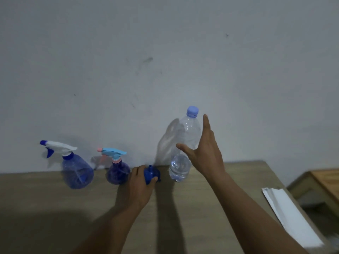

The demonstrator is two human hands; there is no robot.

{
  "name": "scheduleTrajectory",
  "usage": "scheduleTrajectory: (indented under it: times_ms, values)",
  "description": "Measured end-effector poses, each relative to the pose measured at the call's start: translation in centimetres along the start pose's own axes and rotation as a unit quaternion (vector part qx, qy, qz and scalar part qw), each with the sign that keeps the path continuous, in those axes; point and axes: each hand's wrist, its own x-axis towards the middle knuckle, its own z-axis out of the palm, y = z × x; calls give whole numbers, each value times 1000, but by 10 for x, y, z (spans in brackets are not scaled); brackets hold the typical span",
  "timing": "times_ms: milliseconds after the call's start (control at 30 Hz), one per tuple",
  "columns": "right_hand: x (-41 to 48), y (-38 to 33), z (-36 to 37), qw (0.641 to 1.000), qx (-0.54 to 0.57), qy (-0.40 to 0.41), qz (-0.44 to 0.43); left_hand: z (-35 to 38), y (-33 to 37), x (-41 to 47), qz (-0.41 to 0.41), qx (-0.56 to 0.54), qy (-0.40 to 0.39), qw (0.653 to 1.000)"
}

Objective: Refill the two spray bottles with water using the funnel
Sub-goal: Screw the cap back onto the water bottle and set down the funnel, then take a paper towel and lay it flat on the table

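Two spray bottles stand by the wall on the wooden table [55,208]: a larger blue one with a white and blue trigger head [78,171] at the left, and a smaller purple one with a light-blue and pink head [118,172] to its right. My left hand [139,186] grips a small blue funnel [151,173] resting on the table, spout pointing up. A tall clear water bottle with a lilac cap [183,149], part full, stands just right of it. My right hand [203,153] is spread wide against the bottle's right side, fingers not closed round it.
A plain grey wall rises right behind the objects. A long white folded sheet or strip [289,215] lies at the table's right edge. Beyond that edge is a lower wooden piece of furniture [322,182].
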Motion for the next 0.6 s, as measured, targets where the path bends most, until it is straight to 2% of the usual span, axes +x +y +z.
scheduleTrajectory:
  times_ms: [67, 200, 333, 600]
  values:
    - [-17, 3, -8, 999, -24, -5, 30, -7, 13, -10, 43, -13, -7, 999]
    - [-58, 19, -27, 992, -80, -4, 98, -20, 47, -19, 130, -19, -70, 989]
    - [-104, 46, -48, 978, -90, 7, 189, -9, 81, -15, 222, -38, -176, 958]
    - [-175, 121, -98, 943, -102, 44, 315, 47, 174, -30, 349, 46, -261, 899]
